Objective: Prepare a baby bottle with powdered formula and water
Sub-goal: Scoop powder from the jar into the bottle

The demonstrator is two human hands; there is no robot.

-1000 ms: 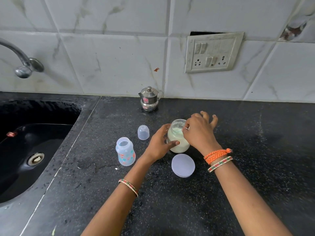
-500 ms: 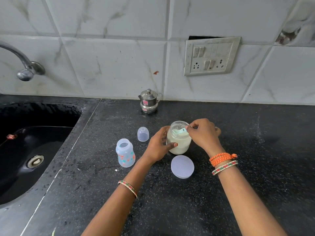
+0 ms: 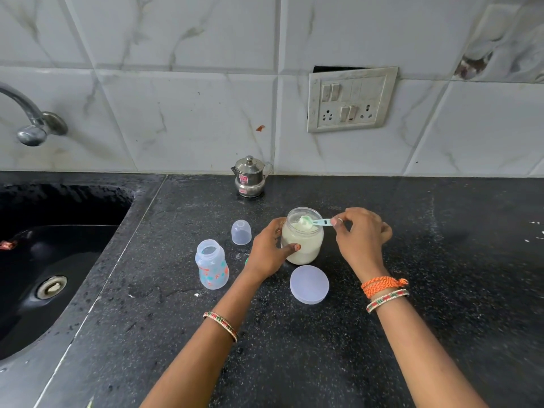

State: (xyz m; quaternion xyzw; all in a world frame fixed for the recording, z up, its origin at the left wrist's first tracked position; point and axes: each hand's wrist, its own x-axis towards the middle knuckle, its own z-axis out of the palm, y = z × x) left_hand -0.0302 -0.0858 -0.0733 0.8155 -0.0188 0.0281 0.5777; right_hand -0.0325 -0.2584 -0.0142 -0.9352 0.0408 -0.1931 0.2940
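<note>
Glass jar [image 3: 303,241] of pale powder, left hand [image 3: 269,250] wrapped around its side, right hand [image 3: 362,235] pinching green scoop [image 3: 312,222] over its mouth, open bottle [image 3: 212,265] left of jar, lid [image 3: 309,284] in front

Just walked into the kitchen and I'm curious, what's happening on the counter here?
A person is making up a baby bottle. The left hand steadies an open jar of formula powder, while the right hand holds a small scoop heaped with powder at the jar's mouth. The open bottle stands to the left; whether it holds anything is unclear. The jar's lid lies on the counter.
</note>
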